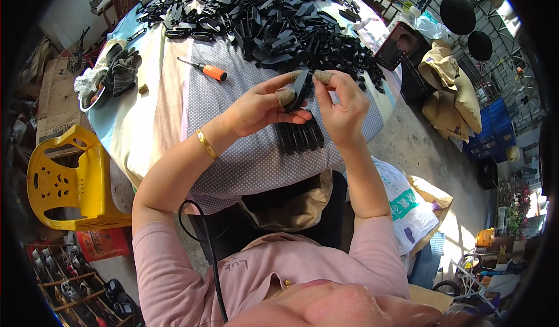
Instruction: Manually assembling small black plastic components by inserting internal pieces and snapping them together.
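We are finding the part (pixel 300 89) raised between both hands, above the dotted cloth (pixel 244 161). Its long axis is running steeply, top end leaning away and slightly right, lower end dropping back toward the left palm.

Left hand (pixel 262 104): fingers are closing around the part from its left side, grasping it along its length; tan wraps (pixel 286 97) are covering some fingertips. Right hand (pixel 343 103): thumb and forefinger are meeting at the top end, just right of the part. Whether they are pinching it or only touching, we cannot tell.

We are judging the key relation to be this: the left hand is bearing the body, while the right fingertips are lying nearer the top end, across the axis.

Below, a row (pixel 299 136) of black parts is lying side by side on the cloth. The pile (pixel 279 21) is spreading beyond both hands; the driver (pixel 205 69) is lying well apart, leftward.
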### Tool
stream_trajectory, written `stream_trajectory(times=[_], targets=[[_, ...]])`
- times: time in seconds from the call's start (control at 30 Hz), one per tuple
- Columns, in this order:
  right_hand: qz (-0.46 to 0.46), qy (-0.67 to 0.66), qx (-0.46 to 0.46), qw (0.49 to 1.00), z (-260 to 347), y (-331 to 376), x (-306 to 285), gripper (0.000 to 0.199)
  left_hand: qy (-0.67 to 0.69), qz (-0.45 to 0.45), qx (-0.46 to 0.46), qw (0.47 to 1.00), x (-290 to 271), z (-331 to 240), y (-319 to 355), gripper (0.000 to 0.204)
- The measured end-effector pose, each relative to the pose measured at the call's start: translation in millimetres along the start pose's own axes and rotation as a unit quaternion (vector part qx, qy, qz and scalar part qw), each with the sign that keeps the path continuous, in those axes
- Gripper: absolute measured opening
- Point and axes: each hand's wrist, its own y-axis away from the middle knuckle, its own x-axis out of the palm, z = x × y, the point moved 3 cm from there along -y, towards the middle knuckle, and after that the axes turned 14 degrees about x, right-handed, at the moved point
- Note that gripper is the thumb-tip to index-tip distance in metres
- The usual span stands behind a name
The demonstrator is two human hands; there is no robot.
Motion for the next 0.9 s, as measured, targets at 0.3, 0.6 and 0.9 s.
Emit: stream_trajectory(times=[0.3, 0.6, 0.9], targets=[[0.024, 0.064, -0.017, 0.997, 4.9, 7.1, 5.4, 0.01, -0.056, -0.028, 0.022, 0.998, 5.5, 3.3, 2.1, 0.048], [0.102, 0.006, 0.033, 0.994, 6.1, 13.9, 12.1, 0.016, -0.168, -0.044, 0.046, 0.984, 8.2, -0.4, 2.3, 0.048], [0.087, -0.056, 0.1, 0.99, 5.9, 16.2, 5.1, 0.018, -0.164, -0.064, 0.065, 0.982, 18.7, 5.1, -0.3, 0.048]])
